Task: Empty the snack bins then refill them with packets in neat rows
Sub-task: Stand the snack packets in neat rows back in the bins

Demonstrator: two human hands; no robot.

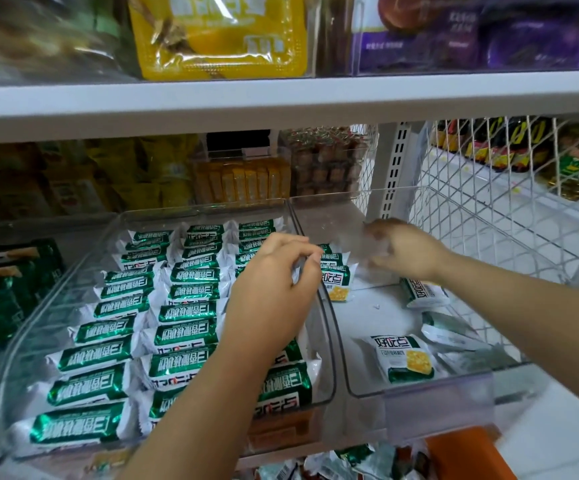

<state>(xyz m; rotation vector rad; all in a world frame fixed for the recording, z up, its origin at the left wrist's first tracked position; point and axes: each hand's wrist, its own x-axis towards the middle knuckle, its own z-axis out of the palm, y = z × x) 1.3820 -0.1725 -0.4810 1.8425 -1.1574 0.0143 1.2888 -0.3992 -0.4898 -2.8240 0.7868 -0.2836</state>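
Left bin (56, 282) full, right bin (419, 389) nearly bare.
At 8 o'clock, green-and-white packets (184, 313) fill the left bin in three neat rows. At 4 o'clock, a few loose packets (402, 358) lie in the right bin. The left hand (274, 282) hovers, fingers curled, over the shared wall. The right hand (405, 251) (blurred) is at 3 o'clock, deep in the right bin.

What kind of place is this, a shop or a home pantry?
Most likely a shop's snack aisle: white metal shelving with a slotted upright, clear bins of identical green-and-white packets in rows, and a wire mesh divider with more packaged goods behind.
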